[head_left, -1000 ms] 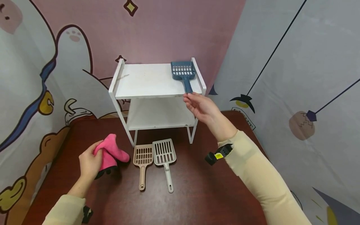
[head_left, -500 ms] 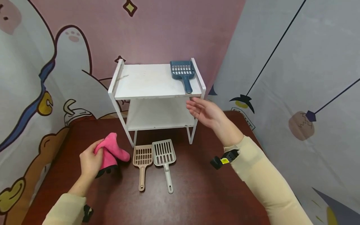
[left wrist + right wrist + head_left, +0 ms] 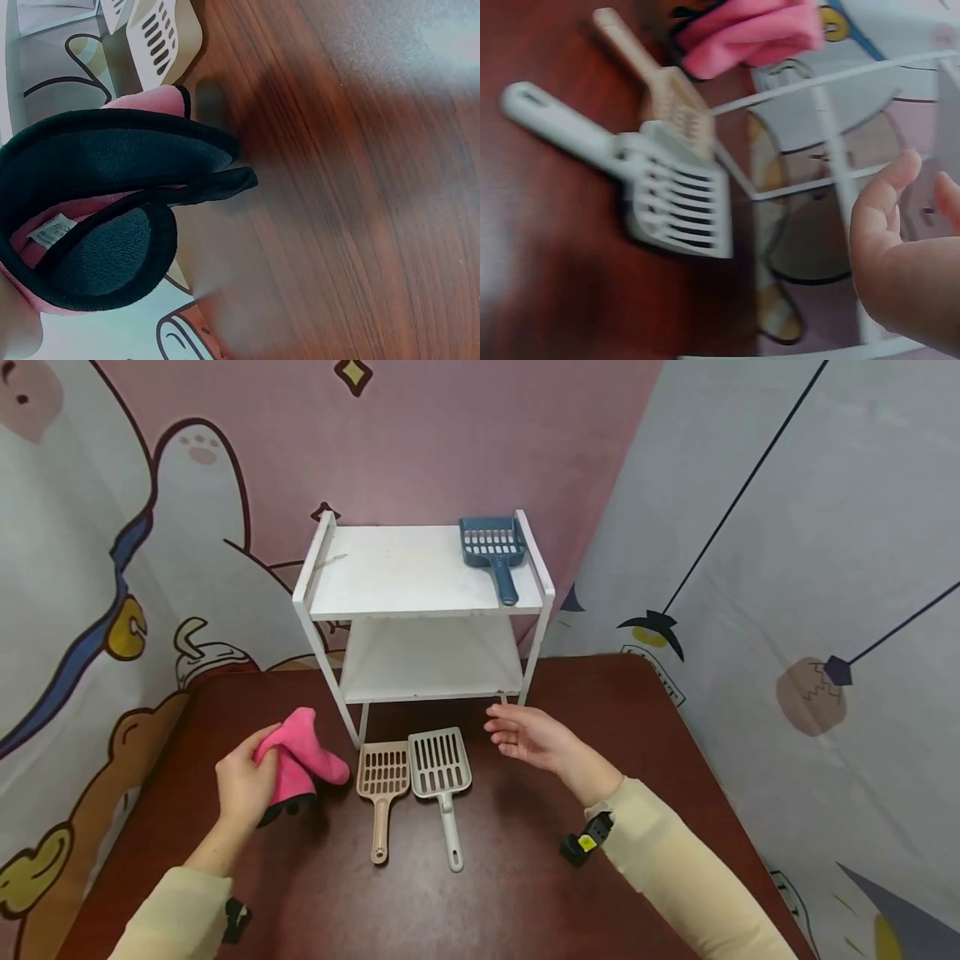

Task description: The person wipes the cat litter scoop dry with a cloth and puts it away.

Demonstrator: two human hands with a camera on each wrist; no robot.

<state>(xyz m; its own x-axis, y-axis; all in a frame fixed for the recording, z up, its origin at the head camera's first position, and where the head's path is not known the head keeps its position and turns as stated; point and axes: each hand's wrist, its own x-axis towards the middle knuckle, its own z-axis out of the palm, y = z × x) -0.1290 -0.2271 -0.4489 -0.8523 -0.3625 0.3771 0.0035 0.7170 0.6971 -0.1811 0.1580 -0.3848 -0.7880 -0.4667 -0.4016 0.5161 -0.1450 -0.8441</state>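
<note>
My left hand (image 3: 246, 781) pinches a folded pink cloth (image 3: 296, 756) with black edging, held over the table's left side. In the left wrist view the cloth's dark inner side (image 3: 112, 157) and a small white label (image 3: 52, 230) show. My right hand (image 3: 536, 739) hovers in front of the shelf's right leg with relaxed fingers and nothing in it. Nearest to it lies a light grey litter scoop (image 3: 440, 764), beside a beige litter scoop (image 3: 383, 772), both handles toward me. A blue litter scoop (image 3: 492, 545) rests on the top shelf at the right.
A white two-tier shelf (image 3: 397, 568) stands at the back of the dark red-brown table (image 3: 337, 893). Its lower tier (image 3: 431, 664) sits below and behind the front edge. Cartoon-printed curtains (image 3: 465, 435) surround the table at the back and sides.
My right hand has left the blue scoop's handle on the top shelf and come down toward the table. The left hand keeps its hold on the pink cloth.
</note>
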